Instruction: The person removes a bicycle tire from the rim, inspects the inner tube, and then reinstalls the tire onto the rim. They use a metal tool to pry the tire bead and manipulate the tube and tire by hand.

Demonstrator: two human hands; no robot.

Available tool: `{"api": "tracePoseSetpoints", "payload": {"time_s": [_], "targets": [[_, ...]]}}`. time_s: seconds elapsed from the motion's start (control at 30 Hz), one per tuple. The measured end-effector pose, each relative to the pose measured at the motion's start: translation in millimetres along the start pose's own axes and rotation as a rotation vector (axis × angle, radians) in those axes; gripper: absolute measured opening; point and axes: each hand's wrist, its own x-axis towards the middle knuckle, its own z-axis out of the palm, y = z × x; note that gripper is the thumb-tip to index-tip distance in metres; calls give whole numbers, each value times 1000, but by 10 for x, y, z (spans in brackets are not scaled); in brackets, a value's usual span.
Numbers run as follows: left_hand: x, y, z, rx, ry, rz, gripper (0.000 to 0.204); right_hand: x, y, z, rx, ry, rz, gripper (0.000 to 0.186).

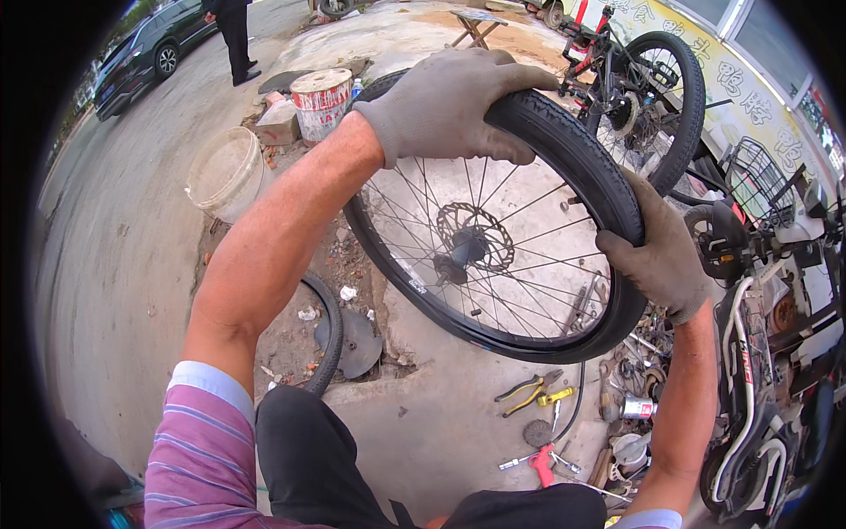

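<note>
A bicycle wheel (pixel 589 148) with a black tyre is held up at a tilt in front of me, between my two grey-gloved hands. My left hand (pixel 449 110) grips the tyre at its upper side, the thumb on the inner edge by the rim. On the right side my right hand (pixel 656 251) is closed round the tyre, its thumb lying over the inner edge. A brake disc (pixel 504 236) sits at the hub, and thin spokes run out to the black rim. The far left part of the tyre is hidden behind my left hand and wrist.
Pliers (pixel 526 393), a red air gun (pixel 542 462) and scattered tools lie on the concrete. A loose tyre (pixel 333 344) lies left of my knee. Buckets (pixel 231 176) stand at the left; an upturned bicycle (pixel 679 106) and a scooter (pixel 745 370) at the right. A person (pixel 233 40) stands beyond.
</note>
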Motion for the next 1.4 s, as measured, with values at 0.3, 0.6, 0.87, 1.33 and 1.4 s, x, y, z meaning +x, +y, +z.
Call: {"api": "tracePoseSetpoints", "payload": {"time_s": [0.3,0.6,0.87,1.33,1.4], "targets": [[225,-68,-40,2,-259,-168,59,175,375,630,-38,480,0,63],[246,-42,-139,-112,-286,-205,46,384,555,460,135,273,-42,57],[249,-274,-84,-219,-363,-277,49,337,535,623,54,405,-87,57],[-748,-823,131,-142,-10,-471,52,245,761,734,-41,555,-147,52],[-684,-918,88,-279,-71,-443,49,215,769,741,-33,581,-140,51]]}}
